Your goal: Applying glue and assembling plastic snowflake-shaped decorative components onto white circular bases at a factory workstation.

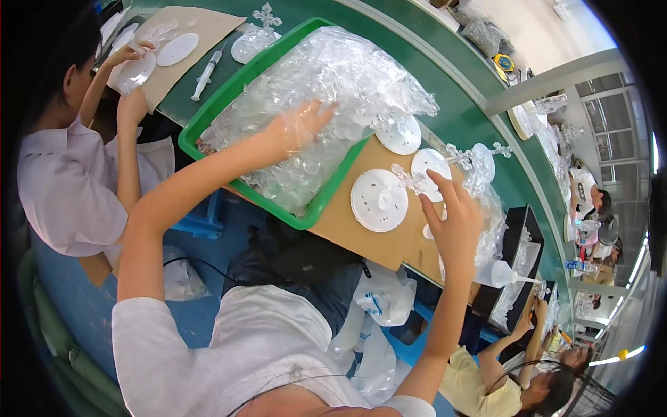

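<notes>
My left hand (300, 129) reaches over a heap of clear plastic pieces and film (333, 76) in a green bin (306, 219). Its fingers are stretched out, partly behind the see-through film. On the right, my right hand (457, 221) hovers with thumb and fingers apart beside a clear plastic ornament (410, 179); whether the fingertips touch it I cannot tell. That ornament lies between a white round disc (379, 200) and a second white disc (431, 167). Farther back is another white disc (399, 134), at the bin's corner.
Brown cardboard (354, 233) covers the bench under the discs. Clear cross-shaped pieces (479, 158) stand farther right, near a white squeeze bottle (495, 273) and a black bin (517, 243). At left, a co-worker handles a disc near a syringe (207, 75); another works at right.
</notes>
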